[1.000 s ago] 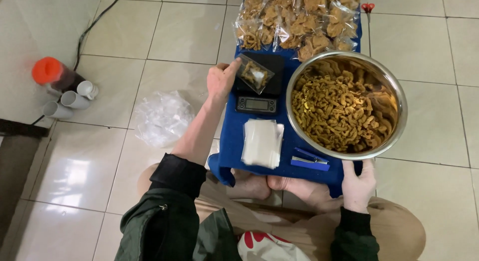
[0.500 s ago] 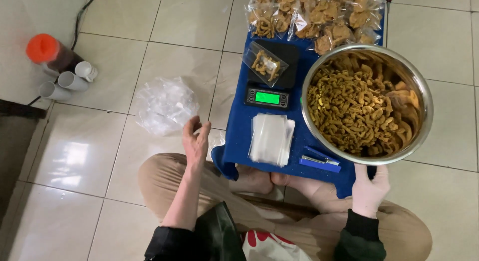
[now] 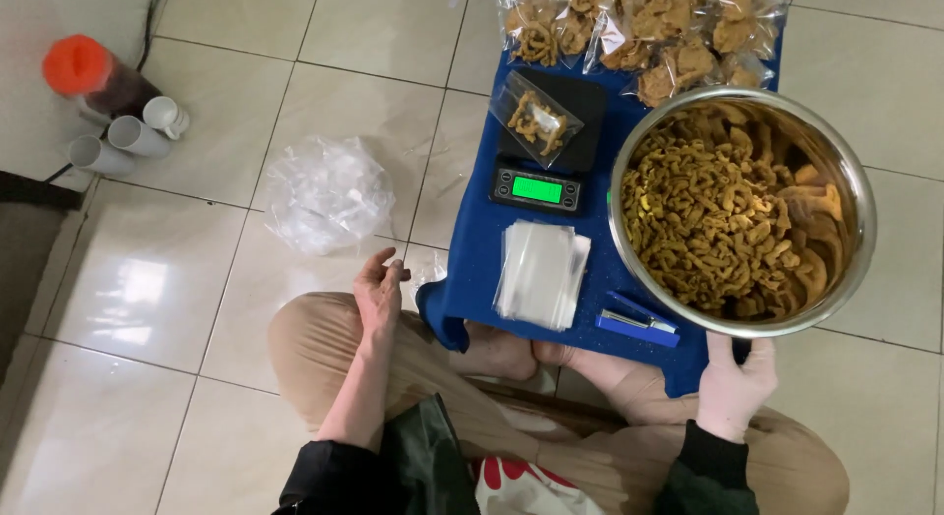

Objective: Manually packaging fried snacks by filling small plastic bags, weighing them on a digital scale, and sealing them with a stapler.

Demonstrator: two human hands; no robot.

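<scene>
- Your left hand (image 3: 379, 291) rests on your left knee, fingers loosely curled, palm up, holding nothing; it lies just beside the corner of the blue board (image 3: 472, 269)
- Your right hand (image 3: 733, 382), in a pale glove, sits at the near rim of the steel bowl (image 3: 855, 249); fingers wrap the board edge under the bowl, but whether they truly clamp it can't be told from this view
- Bowl is full of fried golden-brown snack pieces (image 3: 723, 225), heaped to approx. rim level, so the bulk looks unpacked yet
- Small clear bag w/ a few pieces (image 3: 536, 121) lies on the black digital scale (image 3: 546, 141), display lit green; bag looks only part-filled & unsealed, i.e. weighing appears under way
- Filled bags (image 3: 644, 28) are piled at the far end of the board, beyond scale & bowl: that share is done
- Stack of empty flat bags (image 3: 541, 274) lies near the scale, towards you; blue stapler (image 3: 637, 325) just beside it, touching the bowl's base
- Off the board, left: crumpled clear plastic (image 3: 324, 192) on the tiled floor (image 3: 197, 279); further left an orange-capped bottle (image 3: 93, 77) & three white cups (image 3: 128, 136) on their sides
</scene>
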